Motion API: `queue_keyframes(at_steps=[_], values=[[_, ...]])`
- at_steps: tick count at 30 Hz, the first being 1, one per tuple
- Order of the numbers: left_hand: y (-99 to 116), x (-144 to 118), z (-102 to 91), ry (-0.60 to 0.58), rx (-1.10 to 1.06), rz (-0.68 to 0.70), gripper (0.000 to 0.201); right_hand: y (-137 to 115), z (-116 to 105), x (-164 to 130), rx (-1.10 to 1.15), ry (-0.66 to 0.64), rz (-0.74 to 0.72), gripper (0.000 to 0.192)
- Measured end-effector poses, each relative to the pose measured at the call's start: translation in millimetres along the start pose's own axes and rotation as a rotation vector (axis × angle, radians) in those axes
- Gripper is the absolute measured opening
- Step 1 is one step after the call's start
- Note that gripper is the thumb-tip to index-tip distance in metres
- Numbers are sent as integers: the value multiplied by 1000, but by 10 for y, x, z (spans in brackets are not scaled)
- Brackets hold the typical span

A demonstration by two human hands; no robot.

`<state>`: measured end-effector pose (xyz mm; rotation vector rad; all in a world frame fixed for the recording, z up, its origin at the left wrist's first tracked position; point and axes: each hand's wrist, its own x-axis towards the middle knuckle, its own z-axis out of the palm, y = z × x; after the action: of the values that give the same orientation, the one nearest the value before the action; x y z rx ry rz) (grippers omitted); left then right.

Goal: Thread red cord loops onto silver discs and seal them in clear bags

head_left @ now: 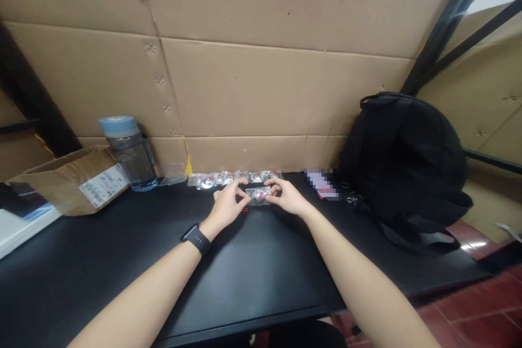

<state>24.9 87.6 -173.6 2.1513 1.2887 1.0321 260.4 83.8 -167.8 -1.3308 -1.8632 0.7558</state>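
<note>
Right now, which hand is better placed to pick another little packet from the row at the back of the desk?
Probably the left hand. Both hands grip the small clear packet, but the left sits just below the row of packets, while the right hand lies past the row's right end.

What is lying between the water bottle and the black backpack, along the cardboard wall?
In the head view, a row of clear packets lies between bottle and backpack.

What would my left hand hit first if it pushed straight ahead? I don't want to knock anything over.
Probably the row of clear packets lying just beyond the left hand, then the cardboard wall; depth is hard to judge.
</note>
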Motion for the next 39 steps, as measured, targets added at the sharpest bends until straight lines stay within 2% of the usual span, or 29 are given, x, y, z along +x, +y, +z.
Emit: queue_keyframes(at_steps=[5, 11, 14, 19, 24, 28, 31, 36, 39], values=[[-64, 18, 1, 4, -123, 11, 41, -63, -9, -1, 114, -8, -45, 26], [-154, 54, -40, -29, -173, 41, 45, -113, -2, -13, 89, 2, -69, 22], [-181, 53, -73, -43, -171, 50, 45, -126, 28, -16, 44, 11, -58, 19], [-203, 39, -79, -138, -203, 38, 43, -192, 87, -41, -93, 82, 11, 15], [-185, 48, -150, -110, -106, -11, 40, -291, 116, -4, -179, 176, 73, 14], [-160, 32, -290, 6, 211, -9, 31, -305, 108, 181, -305, 294, 246, 10], [-137, 9, -346, 82, 410, 34, 24, -257, 113, 440, -342, 302, 313, 11], [-126, 0, -313, 91, 404, 99, 21, -192, 214, 897, -421, 275, 367, 13], [-146, 11, -303, 102, 349, 81, 17, -176, 308, 1014, -521, 314, 368, 13]])
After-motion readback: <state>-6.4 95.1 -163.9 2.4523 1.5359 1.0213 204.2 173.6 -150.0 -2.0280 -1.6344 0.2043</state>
